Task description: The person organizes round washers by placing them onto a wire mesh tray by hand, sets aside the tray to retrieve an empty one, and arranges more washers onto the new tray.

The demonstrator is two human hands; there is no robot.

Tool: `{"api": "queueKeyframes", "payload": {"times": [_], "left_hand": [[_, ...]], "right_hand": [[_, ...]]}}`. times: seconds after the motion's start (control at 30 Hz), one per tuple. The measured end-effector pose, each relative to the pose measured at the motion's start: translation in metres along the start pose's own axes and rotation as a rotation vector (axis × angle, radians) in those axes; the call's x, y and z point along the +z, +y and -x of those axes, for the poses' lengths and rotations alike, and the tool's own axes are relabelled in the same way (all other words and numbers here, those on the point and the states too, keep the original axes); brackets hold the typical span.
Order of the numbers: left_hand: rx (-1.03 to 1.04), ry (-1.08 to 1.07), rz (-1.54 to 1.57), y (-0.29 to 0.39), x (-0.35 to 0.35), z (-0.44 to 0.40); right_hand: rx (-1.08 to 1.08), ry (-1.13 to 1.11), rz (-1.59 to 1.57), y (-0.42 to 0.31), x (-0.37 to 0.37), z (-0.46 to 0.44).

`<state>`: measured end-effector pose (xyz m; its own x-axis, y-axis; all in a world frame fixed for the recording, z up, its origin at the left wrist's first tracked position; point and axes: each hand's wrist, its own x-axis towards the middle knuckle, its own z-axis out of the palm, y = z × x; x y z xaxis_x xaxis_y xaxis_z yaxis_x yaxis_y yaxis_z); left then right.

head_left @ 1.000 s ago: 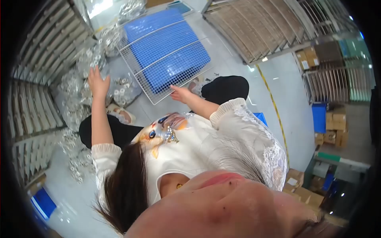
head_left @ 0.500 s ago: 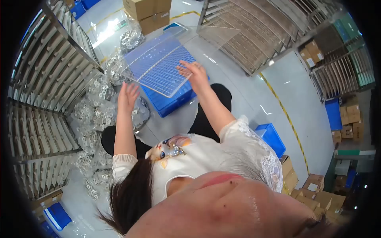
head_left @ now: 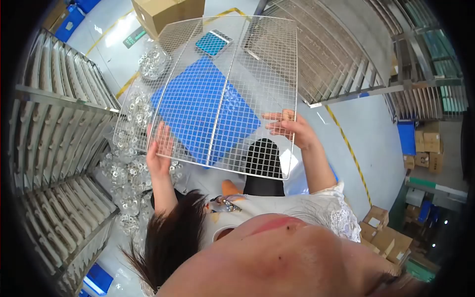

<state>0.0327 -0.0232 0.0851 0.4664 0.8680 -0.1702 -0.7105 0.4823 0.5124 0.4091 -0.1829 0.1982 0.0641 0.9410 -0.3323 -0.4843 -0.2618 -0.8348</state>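
Note:
A wire mesh rack [head_left: 220, 104] with thicker cross wires is held up, tilted, between my two hands. My left hand [head_left: 161, 147] is at its lower left edge, with fingers behind the mesh and the thumb along the side. At the right edge, my right hand [head_left: 293, 128] has its fingers behind the wires and the thumb near the rim. Through the mesh, a blue crate [head_left: 205, 111] shows on the floor in front of my legs. Beyond it lies a small teal object [head_left: 213, 43].
Clear bags of small metal parts [head_left: 131, 168] lie on the floor at left, beside a tray rack [head_left: 62, 143]. Another rack [head_left: 326, 49] stands at upper right. A cardboard box [head_left: 170, 15] is at the top; more cartons [head_left: 388, 242] are at lower right.
The mesh rack has come up off the crate, nearer to the camera, and is more upright. My right hand has moved right to its edge; my left hand has moved slightly down onto its left side.

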Motion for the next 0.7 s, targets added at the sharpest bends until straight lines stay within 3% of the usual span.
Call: {"api": "queueKeyframes", "payload": {"times": [0.1,0.17,0.2,0.27,0.33,0.5,0.7], "left_hand": [[-0.010,0.028,-0.025,0.028,0.070,0.040],[-0.057,0.071,-0.039,0.045,0.125,0.068],[-0.070,0.085,-0.091,0.052,0.153,0.082],[-0.113,0.063,-0.173,0.072,0.194,0.106],[-0.157,0.038,-0.184,0.086,0.222,0.120],[-0.325,-0.044,-0.073,0.116,0.257,0.132],[-0.499,-0.139,-0.293,0.089,0.286,0.101]], "right_hand": [[0.150,0.142,0.014,-0.039,0.016,0.033],[0.221,0.455,-0.057,-0.065,0.035,0.062],[0.224,0.477,-0.075,-0.071,0.044,0.078],[0.219,0.672,0.247,-0.076,0.061,0.105],[0.180,0.708,0.313,-0.086,0.074,0.134],[0.068,0.831,0.408,-0.097,0.085,0.207],[0.011,1.057,0.555,-0.077,0.061,0.267]]}}
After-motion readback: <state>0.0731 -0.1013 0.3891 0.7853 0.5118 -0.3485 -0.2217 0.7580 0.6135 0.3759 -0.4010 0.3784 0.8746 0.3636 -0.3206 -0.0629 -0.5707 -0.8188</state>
